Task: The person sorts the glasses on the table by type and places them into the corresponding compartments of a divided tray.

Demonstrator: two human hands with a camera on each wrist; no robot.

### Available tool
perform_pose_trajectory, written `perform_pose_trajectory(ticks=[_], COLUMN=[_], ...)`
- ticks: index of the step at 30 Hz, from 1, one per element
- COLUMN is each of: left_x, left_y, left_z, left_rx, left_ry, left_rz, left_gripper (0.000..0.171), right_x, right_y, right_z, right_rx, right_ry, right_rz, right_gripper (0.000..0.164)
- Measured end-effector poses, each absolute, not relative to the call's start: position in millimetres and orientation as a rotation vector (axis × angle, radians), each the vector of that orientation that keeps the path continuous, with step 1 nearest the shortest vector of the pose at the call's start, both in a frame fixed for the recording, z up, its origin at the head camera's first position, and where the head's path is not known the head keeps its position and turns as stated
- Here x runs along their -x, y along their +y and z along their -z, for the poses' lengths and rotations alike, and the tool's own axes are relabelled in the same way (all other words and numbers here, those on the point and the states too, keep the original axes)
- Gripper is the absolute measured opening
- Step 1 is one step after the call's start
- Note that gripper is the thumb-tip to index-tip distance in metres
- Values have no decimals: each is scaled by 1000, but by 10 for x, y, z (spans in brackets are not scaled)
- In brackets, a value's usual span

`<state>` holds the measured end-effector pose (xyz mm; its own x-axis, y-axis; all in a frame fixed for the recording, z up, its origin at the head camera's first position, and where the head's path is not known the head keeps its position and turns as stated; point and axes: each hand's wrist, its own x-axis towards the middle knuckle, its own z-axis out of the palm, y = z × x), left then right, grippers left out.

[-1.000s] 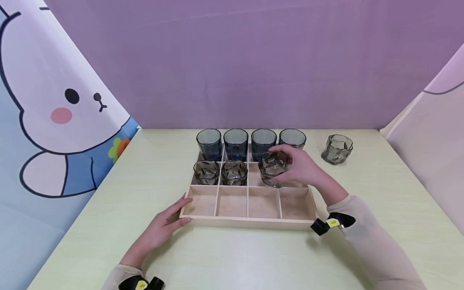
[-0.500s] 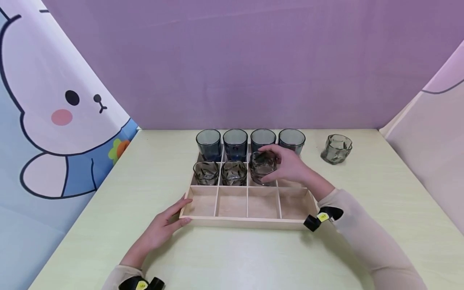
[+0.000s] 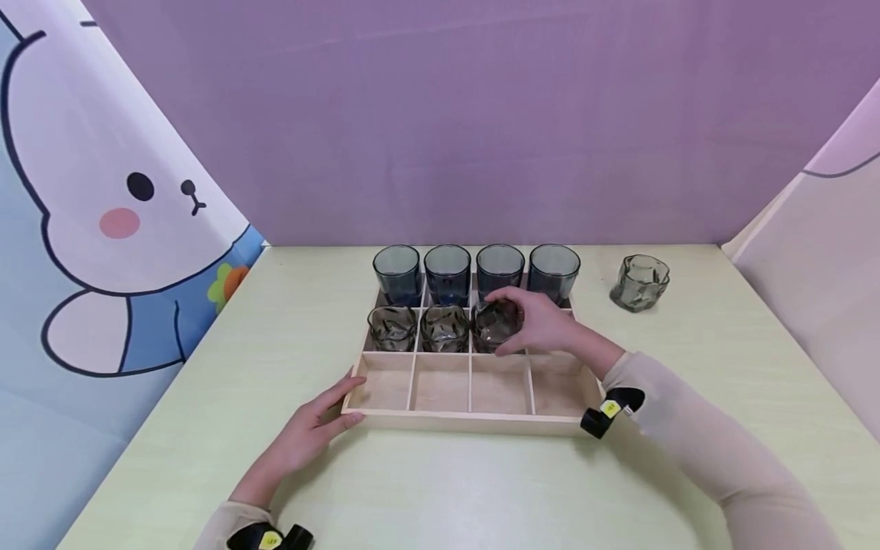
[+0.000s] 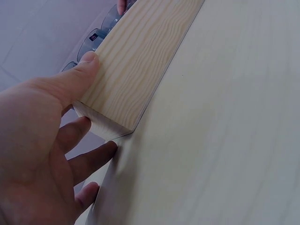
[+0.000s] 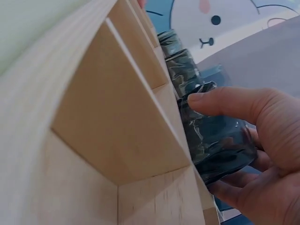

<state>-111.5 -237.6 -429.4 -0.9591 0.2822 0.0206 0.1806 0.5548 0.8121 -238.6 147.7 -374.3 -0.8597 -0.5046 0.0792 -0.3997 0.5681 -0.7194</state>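
The wooden compartment tray point(image 3: 440, 422) lies on the table. My left hand point(image 3: 302, 435) holds its front left corner; in the left wrist view the thumb point(image 4: 82, 75) lies on the front wall and the fingers bend around the side. My right hand point(image 3: 543, 325) grips a smoky, wavy-sided glass point(image 3: 496, 327) between thumb and fingers. This glass sits low in the third compartment of the middle row, upright. In the right wrist view the thumb lies by the rim of the same glass point(image 5: 211, 136). Two matching glasses point(image 3: 392, 328) stand to its left in that row.
Several taller blue-grey tumblers point(image 3: 396, 273) fill the back row, close behind the right hand. Another wavy glass point(image 3: 639, 283) stands on the table point(image 3: 687, 336) right of the tray. Thin dividers point(image 3: 470, 386) separate the front compartments. A purple backdrop point(image 3: 440, 122) rises behind.
My right hand has moved the wavy glass left, then down into the third middle compartment. My left hand has stayed at the tray's corner.
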Motion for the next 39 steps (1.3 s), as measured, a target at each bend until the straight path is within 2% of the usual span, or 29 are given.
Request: perform_pose_trajectory(ticks=[15, 26, 39], left_x=[1114, 1126, 1129], left_y=[-2376, -2363, -2383], left_z=[4300, 4308, 4339], left_rx=[-391, -401, -382], left_ry=[2670, 2662, 2687], left_rz=[-1369, -1389, -1356], left_gripper=[55, 54, 57], right_x=[2507, 2509, 2377], right_y=[1513, 1600, 1990], right_z=[3605, 3561, 3464], right_rx=[834, 852, 838], right_ry=[2547, 2493, 2383], right_rz=[891, 880, 1171], right_gripper=[81, 86, 64])
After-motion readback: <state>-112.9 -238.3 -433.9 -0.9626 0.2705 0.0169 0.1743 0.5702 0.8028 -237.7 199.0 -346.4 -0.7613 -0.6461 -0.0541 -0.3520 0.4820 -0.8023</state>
